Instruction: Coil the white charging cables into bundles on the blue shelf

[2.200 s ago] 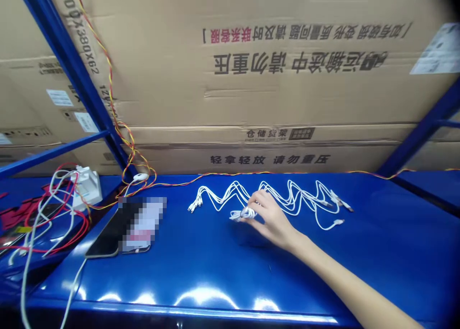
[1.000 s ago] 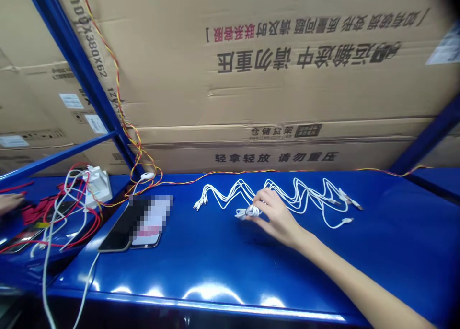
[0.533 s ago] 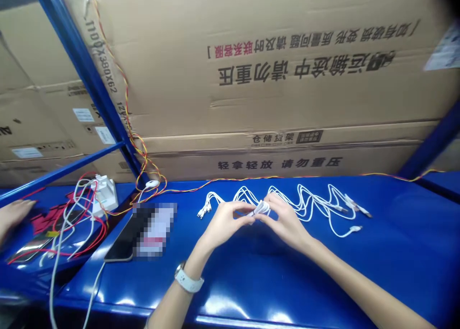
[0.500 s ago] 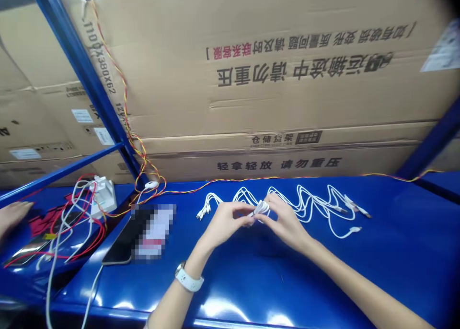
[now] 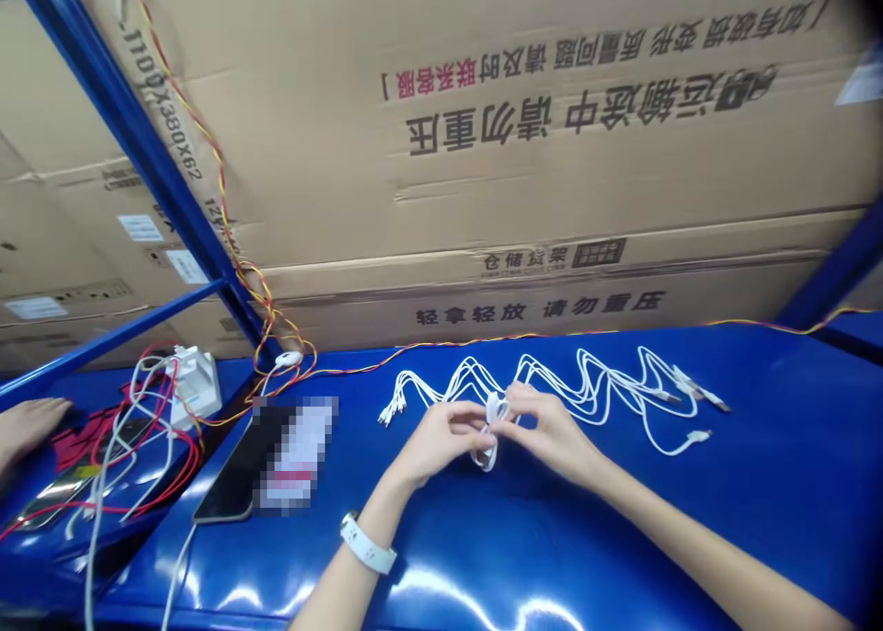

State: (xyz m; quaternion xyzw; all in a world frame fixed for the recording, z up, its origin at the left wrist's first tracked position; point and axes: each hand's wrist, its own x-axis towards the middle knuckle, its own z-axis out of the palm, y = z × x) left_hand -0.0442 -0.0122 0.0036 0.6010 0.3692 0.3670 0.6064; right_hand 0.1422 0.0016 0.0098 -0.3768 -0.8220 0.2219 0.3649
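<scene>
Both my hands meet over the blue shelf top (image 5: 621, 539). My left hand (image 5: 438, 438), with a white watch on its wrist, pinches a small coiled white cable (image 5: 491, 424), and a loop of it hangs down below the fingers. My right hand (image 5: 552, 431) pinches the same coil from the right. Just behind the hands, several white charging cables (image 5: 593, 387) lie in wavy lines across the shelf, their plugs at both ends.
A phone (image 5: 266, 461) lies left of my hands with a white lead running off the front edge. Further left are a white charger block (image 5: 195, 387), red and white wires, and another person's hand (image 5: 28, 424). Big cardboard boxes (image 5: 524, 153) wall the back.
My left hand came in and joined the right on the coiled cable. The coil was lifted off the shelf and has loosened, with a loop now hanging down.
</scene>
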